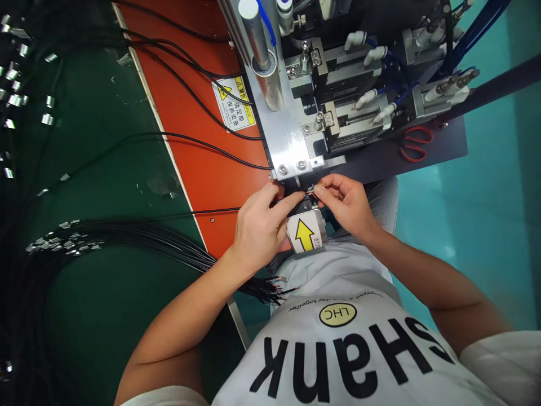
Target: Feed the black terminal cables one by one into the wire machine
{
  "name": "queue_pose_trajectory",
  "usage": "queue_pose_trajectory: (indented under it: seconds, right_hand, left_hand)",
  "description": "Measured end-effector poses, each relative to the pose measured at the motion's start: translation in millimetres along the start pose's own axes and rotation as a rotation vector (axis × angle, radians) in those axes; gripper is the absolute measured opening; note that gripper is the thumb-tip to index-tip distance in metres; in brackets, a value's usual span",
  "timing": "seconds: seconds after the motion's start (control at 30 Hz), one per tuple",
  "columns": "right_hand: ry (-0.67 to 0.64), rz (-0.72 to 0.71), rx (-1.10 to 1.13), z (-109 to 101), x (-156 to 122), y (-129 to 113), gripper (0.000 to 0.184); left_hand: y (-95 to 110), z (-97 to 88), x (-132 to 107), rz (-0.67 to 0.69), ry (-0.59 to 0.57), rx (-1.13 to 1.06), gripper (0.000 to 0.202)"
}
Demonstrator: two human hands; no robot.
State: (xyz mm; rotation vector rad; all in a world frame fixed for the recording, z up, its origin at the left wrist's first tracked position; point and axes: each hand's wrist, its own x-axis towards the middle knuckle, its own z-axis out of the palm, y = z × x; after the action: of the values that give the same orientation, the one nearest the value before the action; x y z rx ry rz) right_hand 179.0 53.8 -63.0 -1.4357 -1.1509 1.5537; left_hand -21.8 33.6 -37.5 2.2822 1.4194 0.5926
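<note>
My right hand [346,204] pinches thin coloured wires [311,192] between thumb and fingertips, just below the metal plate of the machine [291,144]. From the left, a black cable [215,212] runs in under my left hand [262,221], whose fingers are bent around it near the fixture. One digit of that hand reaches out to the wires and touches close to their ends. Part of the cable is hidden beneath the left hand. Just below both hands sits a silver block with a yellow arrow label [305,232].
A bundle of black cables [147,237] with stripped ends lies on the green mat [127,316]. Several more cables cross the orange board [186,84] to the machine. Red-handled scissors [416,144] lie at right on a dark plate. Pneumatic cylinders [355,121] stand above the hands.
</note>
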Motion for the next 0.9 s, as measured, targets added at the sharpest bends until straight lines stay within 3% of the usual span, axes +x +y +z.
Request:
queue_pose_trajectory:
  seconds: [0.37, 0.7, 0.9]
  right_hand:
    - [-0.025, 0.057, 0.042, -3.4, -1.3, -0.6, 0.026]
    - [0.110, -0.132, -0.147, 1.4, -1.6, -4.6, 0.014]
    - [0.067, -0.131, -0.138, 3.1, 0.3, 0.0, 0.019]
  left_hand:
    - [-0.3, 2.8, 0.0, 0.042, 0.028, 0.042, 0.039]
    - [-3.0, 4.0, -1.5, 0.047, 0.031, -0.024, 0.037]
    - [-3.1, 3.4, -1.2, 0.038, 0.028, -0.036, 0.037]
